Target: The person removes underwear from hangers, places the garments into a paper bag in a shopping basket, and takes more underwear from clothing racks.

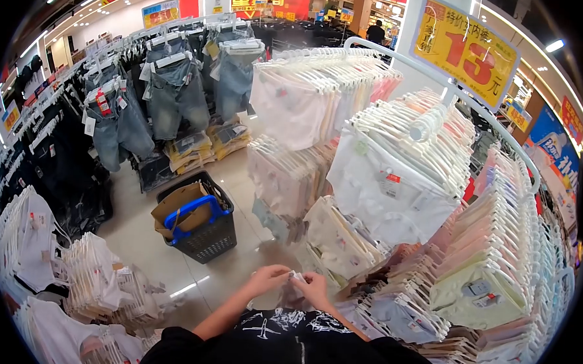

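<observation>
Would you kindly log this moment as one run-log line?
left hand: holding small white item | right hand: holding same item | item: too small to identify | basket: on floor, cardboard inside | underwear: on hangers

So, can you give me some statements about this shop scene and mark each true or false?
1. The basket on the floor has a blue handle. True.
2. Both hands are inside the basket. False: the left hand and right hand meet in front of the body, at a small pale item.
3. The big yellow sign at upper right shows the number 13. True.
4. The jeans hang right of the large white garment. False: the jeans hang to its left in the picture.
5. Something brown, like cardboard, sits in the basket. True.
</observation>
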Motion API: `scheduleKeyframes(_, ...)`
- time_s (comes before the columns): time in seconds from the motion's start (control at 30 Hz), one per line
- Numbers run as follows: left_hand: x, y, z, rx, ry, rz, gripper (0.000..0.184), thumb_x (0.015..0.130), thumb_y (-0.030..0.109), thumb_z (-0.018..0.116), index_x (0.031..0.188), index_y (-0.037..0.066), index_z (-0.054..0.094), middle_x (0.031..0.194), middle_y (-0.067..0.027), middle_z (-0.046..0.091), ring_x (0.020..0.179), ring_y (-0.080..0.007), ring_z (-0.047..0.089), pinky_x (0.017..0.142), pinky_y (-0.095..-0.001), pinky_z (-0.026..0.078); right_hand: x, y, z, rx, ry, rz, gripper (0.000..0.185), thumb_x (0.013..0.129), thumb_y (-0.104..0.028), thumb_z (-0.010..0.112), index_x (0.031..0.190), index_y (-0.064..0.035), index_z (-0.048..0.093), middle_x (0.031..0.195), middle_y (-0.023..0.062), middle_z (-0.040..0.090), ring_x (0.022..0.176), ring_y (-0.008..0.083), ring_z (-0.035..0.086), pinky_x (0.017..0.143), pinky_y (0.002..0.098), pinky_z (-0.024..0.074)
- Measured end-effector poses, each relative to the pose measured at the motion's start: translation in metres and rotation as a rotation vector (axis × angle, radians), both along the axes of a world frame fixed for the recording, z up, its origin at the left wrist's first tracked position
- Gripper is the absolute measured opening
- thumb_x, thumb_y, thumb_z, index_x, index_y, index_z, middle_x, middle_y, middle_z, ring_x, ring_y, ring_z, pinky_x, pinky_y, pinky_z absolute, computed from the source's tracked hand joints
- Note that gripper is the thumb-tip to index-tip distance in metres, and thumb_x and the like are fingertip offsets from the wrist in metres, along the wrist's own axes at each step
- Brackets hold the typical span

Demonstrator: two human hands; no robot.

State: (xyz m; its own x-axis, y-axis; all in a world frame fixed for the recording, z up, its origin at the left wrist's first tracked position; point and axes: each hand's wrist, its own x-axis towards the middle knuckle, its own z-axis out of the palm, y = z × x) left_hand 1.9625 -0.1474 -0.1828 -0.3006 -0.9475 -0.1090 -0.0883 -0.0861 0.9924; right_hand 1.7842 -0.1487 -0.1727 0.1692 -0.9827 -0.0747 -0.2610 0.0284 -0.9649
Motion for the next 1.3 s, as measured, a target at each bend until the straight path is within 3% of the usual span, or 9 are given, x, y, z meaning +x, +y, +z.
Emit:
scheduleKeyframes(0.27,0.008,-0.006,0.016,0.106,-0.019,-0.054,0.022,0.087,0.017,0.055,0.102,0.002,0.058,0.093,-0.0014,0.06,0.085,-0.0088,0.055,0.077,-0.0226,0.042,0.014,0.002,-0.016,0.073,-0.077,-0.134,0.022,0.069,-0.018,0.072,0.073,0.0017,0.065,0.06,-0.0007,0.058,0.055,0.0035,0.047,0.049,0.0197,0.0361)
scheduleKeyframes(0.4,0.008,-0.018,-0.007,0.004,0.137,-0.176,0.023,0.088,0.017,0.052,0.106,0.002,0.054,0.097,-0.0019,0.056,0.089,-0.0083,0.052,0.078,-0.0235,0.042,0.022,0.006,-0.003,0.103,-0.079,-0.21,0.021,0.069,-0.017,0.072,0.073,0.0029,0.065,0.061,-0.0004,0.059,0.054,0.0042,0.048,0.048,0.0203,0.0377)
scheduleKeyframes(0.43,0.008,-0.017,0.002,-0.041,0.118,-0.161,0.018,0.088,0.013,0.051,0.101,0.0,0.053,0.083,-0.0002,0.056,0.076,-0.0067,0.053,0.068,-0.0217,0.044,0.026,0.009,0.009,0.13,-0.108,-0.231,0.021,0.069,-0.017,0.072,0.073,0.0028,0.065,0.061,-0.0003,0.059,0.054,0.0042,0.048,0.049,0.0204,0.0377)
scheduleKeyframes(0.47,0.013,-0.019,0.001,-0.037,0.117,-0.179,0.018,0.088,0.013,0.051,0.1,0.0,0.052,0.083,-0.0004,0.056,0.076,-0.0064,0.053,0.068,-0.0213,0.043,0.032,0.011,0.016,0.156,-0.137,-0.252,0.021,0.069,-0.016,0.072,0.073,0.0027,0.065,0.062,-0.0002,0.059,0.054,0.0042,0.049,0.049,0.0205,0.0378)
scheduleKeyframes(0.57,0.029,-0.027,-0.002,-0.029,0.095,-0.219,0.016,0.087,0.014,0.051,0.098,0.001,0.052,0.082,-0.0009,0.056,0.075,-0.0059,0.052,0.066,-0.0207,0.043,0.043,0.007,-0.007,0.19,-0.168,-0.247,0.026,0.07,-0.018,0.073,0.079,0.0046,0.066,0.064,0.0032,0.061,0.057,0.0052,0.052,0.05,0.0205,0.0409)
scheduleKeyframes(0.67,0.05,-0.028,0.003,-0.023,0.037,-0.221,0.016,0.088,0.015,0.05,0.098,0.003,0.051,0.084,-0.0007,0.055,0.077,-0.0062,0.052,0.067,-0.0212,0.042,0.067,0.014,0.028,0.237,-0.25,-0.261,0.025,0.071,-0.017,0.071,0.081,0.0051,0.065,0.067,0.0047,0.062,0.057,0.0066,0.053,0.05,0.0204,0.042)
scheduleKeyframes(0.87,0.088,-0.02,-0.003,-0.014,0.073,-0.183,0.015,0.089,0.017,0.048,0.098,0.005,0.051,0.084,0.0015,0.052,0.076,-0.0047,0.048,0.065,-0.0198,0.04,0.094,0.019,0.012,0.293,-0.181,-0.114,0.023,0.074,-0.01,0.067,0.093,0.003,0.064,0.078,0.0034,0.063,0.065,0.0071,0.054,0.058,0.0209,0.0437)
scheduleKeyframes(0.97,0.106,-0.015,0.006,-0.036,0.107,-0.176,0.013,0.09,0.015,0.046,0.097,0.005,0.05,0.081,0.0023,0.05,0.073,-0.0037,0.045,0.063,-0.0185,0.037,0.106,0.021,0.026,0.33,-0.291,-0.053,0.022,0.078,-0.008,0.063,0.096,0.0039,0.063,0.081,0.0033,0.063,0.068,0.0068,0.055,0.061,0.0202,0.0441)
scheduleKeyframes(1.3,0.146,-0.009,0.044,-0.269,0.097,-0.093,0.012,0.088,0.008,0.046,0.098,0.003,0.045,0.078,-0.0041,0.053,0.07,-0.0087,0.05,0.063,-0.0235,0.041,0.158,0.034,0.026,0.0,-0.297,-0.294,0.017,0.083,-0.011,0.059,0.093,0.0021,0.063,0.079,-0.0001,0.061,0.07,0.0049,0.052,0.062,0.019,0.0409)
